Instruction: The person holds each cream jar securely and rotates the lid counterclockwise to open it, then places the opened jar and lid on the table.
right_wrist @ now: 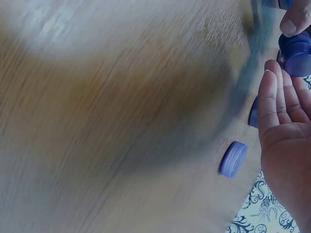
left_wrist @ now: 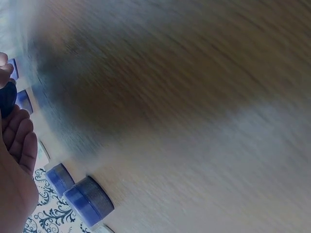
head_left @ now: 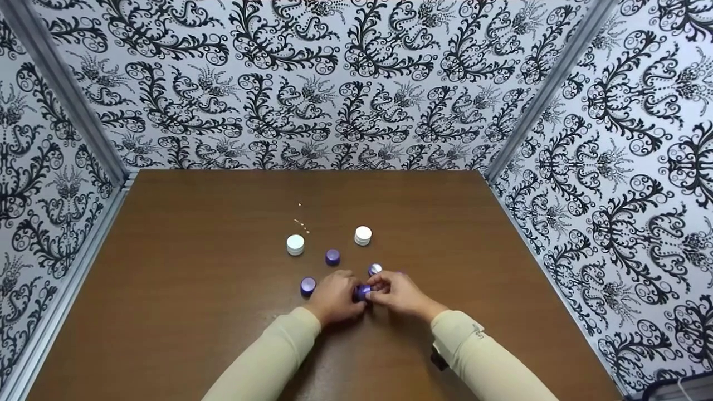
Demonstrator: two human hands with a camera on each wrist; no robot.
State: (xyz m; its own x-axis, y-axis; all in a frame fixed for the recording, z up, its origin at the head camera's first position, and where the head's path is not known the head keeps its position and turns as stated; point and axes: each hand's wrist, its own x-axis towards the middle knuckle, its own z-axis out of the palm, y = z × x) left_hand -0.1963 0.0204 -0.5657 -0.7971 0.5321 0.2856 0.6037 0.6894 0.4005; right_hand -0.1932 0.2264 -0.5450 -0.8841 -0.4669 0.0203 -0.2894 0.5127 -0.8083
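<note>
Both hands meet over the near middle of the table around a small purple jar [head_left: 363, 292]. My left hand [head_left: 337, 298] holds it from the left, its fingers partly hidden in the head view. From the other side, my right hand [head_left: 401, 294] pinches the same jar between thumb and fingers; the right wrist view shows the thumb on the jar [right_wrist: 296, 56]. Just beyond the right hand is a silver-topped purple jar [head_left: 375, 269]. A flat purple lid [right_wrist: 233, 159] lies by that hand, mostly covered in the head view. Left of the left hand stands another purple jar [head_left: 308, 287].
Farther back stand a purple jar [head_left: 332, 257] and two white round jars, one on the left [head_left: 295, 245] and one white jar [head_left: 362, 235] on the right. Small bright specks [head_left: 301, 224] mark the brown table [head_left: 195, 250]. Patterned walls enclose its back and sides.
</note>
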